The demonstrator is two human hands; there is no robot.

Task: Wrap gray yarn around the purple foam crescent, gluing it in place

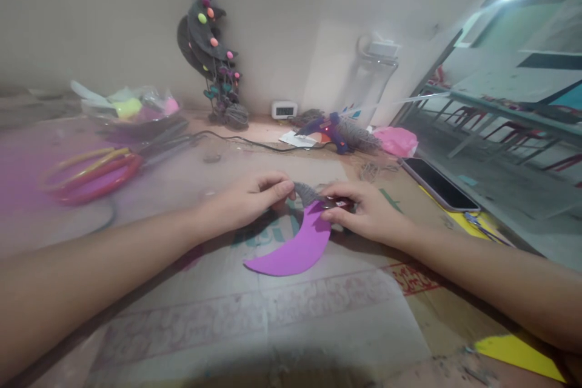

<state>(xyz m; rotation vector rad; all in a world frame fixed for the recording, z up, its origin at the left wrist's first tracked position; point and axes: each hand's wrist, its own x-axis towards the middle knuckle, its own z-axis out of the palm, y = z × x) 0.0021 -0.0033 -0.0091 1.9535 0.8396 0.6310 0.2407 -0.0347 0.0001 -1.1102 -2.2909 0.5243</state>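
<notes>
A purple crescent-shaped foam piece (295,248) lies on the cardboard-covered table (254,309). Its upper tip is wrapped in grey yarn (307,193). My left hand (248,199) pinches the grey yarn at that tip, fingers closed. My right hand (364,212) presses on the tip from the right, fingers closed on a small dark object I cannot make out. Both hands meet over the crescent's top end.
A blue glue gun (330,128) with a black cord lies behind the hands. A phone (436,183) rests at right, pink paper (396,140) beside it. Coloured hoops (93,173) and a bag of foam scraps (131,109) sit at left. A grey crescent ornament (209,48) stands at the wall.
</notes>
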